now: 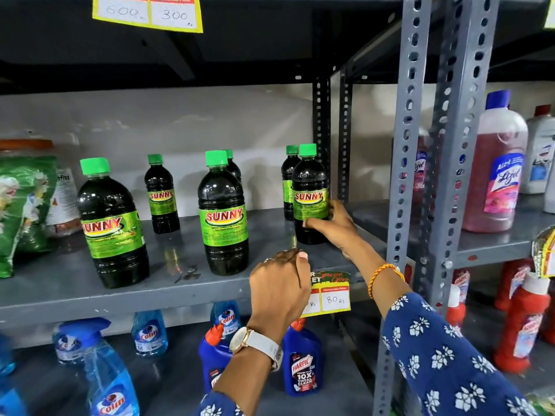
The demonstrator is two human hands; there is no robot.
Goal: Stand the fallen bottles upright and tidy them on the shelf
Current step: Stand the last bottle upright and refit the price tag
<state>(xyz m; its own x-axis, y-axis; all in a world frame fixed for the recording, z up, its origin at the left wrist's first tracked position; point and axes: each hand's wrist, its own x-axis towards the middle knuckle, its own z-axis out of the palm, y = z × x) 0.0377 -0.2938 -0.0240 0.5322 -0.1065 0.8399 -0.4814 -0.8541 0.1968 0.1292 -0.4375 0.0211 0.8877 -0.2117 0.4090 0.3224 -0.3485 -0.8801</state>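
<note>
Several dark Sunny bottles with green caps stand upright on the grey shelf [168,265]. A large one [112,226] is at the front left, another large one [223,214] in the middle, and a small one [161,195] stands further back. At the right end, my right hand [330,222] grips the lower part of a Sunny bottle [309,187], which is upright on the shelf. Behind it another small bottle [289,175] stands partly hidden. My left hand [280,283], with a white watch, rests with curled fingers on the shelf's front edge and holds nothing.
A green bag [24,205] fills the shelf's left end. Perforated grey uprights [405,175] bound the right side, with pink Lizol bottles [498,163] beyond. Blue Colin sprays [108,379] and Harpic bottles [303,364] stand below. A yellow price tag [333,295] hangs on the edge.
</note>
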